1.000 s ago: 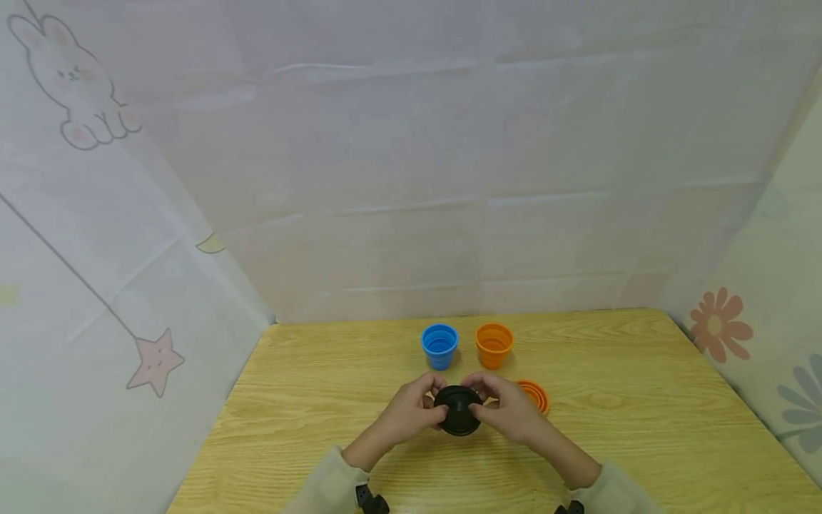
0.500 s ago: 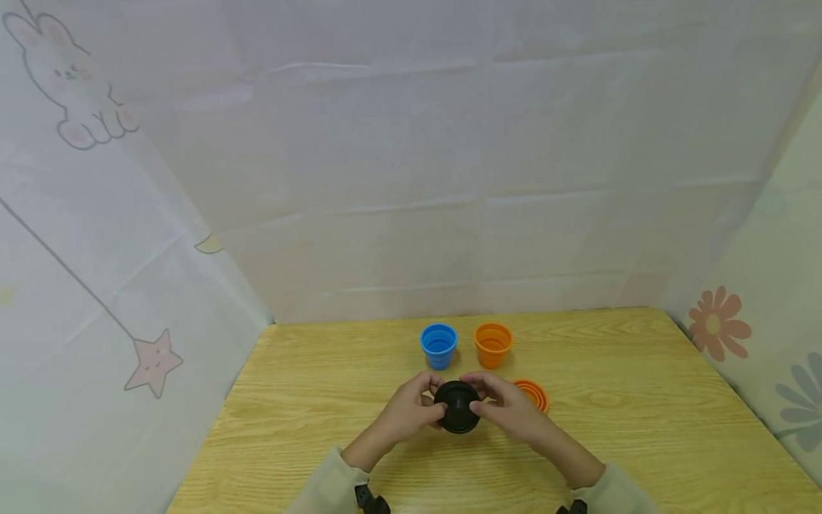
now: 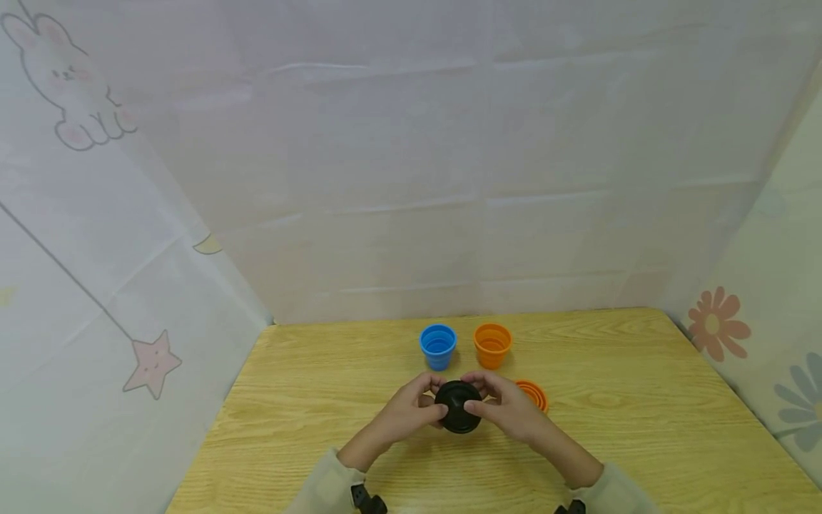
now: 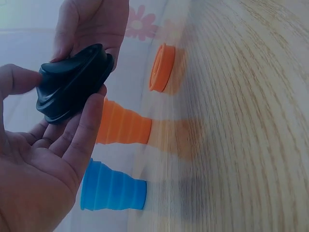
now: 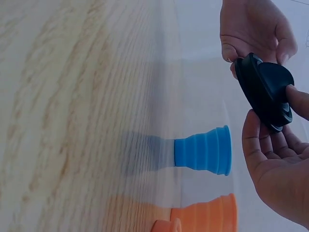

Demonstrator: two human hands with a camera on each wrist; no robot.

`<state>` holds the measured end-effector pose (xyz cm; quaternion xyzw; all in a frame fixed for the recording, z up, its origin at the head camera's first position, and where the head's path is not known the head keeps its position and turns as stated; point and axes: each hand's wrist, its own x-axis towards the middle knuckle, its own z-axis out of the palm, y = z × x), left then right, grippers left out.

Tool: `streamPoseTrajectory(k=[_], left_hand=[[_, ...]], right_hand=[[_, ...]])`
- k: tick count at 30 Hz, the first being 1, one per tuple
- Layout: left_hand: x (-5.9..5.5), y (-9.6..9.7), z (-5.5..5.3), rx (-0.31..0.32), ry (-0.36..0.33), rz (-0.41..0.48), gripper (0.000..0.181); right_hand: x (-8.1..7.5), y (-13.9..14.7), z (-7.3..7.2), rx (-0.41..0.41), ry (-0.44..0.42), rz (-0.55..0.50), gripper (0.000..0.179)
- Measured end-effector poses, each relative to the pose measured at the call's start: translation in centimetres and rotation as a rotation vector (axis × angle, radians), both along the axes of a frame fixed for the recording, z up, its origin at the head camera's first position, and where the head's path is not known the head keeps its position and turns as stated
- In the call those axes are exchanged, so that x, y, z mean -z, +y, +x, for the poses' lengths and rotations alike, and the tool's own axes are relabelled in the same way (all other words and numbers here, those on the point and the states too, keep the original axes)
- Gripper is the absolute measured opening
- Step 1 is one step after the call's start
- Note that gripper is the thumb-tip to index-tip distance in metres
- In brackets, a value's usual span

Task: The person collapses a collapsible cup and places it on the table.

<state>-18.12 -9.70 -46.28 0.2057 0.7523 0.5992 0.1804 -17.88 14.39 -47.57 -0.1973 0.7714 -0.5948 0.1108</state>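
A black collapsible cup, squashed to a shallow, uneven shape, is held above the table between both hands. My left hand grips its left side, thumb on the near face and fingers behind. From the other side my right hand pinches it the same way. In the left wrist view the cup is tilted, with one side pushed in. The right wrist view shows the cup clear of the tabletop, a thumb pressing its folded middle.
Behind the hands stand a blue cup and an orange cup, both extended and upright. A flattened orange cup lies right of the right hand, partly hidden by it. The wooden table meets a cloth backdrop.
The black cup has tipped so its face looks rounder from the head view. The right thumb has slid inward over it. The other cups have stayed in place.
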Motion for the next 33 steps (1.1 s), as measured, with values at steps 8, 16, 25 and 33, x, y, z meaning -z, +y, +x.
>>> streamPoseTrajectory(k=[8,16,25,33], left_hand=[[0.34,0.01,-0.17,0.012,-0.011,0.018,0.035],[0.0,0.24,0.0,0.003,0.047,-0.012,0.027],[-0.09,0.54,0.17,-0.016,0.094,-0.082,0.019],[0.14,0.59,0.12,-0.021,0.101,-0.106,0.014]], right_hand=[[-0.23,0.07,0.23,-0.031,0.006,-0.017,0.047],[-0.34,0.37,0.41,-0.062,-0.047,-0.032,0.041],[0.07,0.04,0.13,-0.014,0.026,0.029,0.032],[0.1,-0.56,0.21,0.03,0.131,0.125,0.025]])
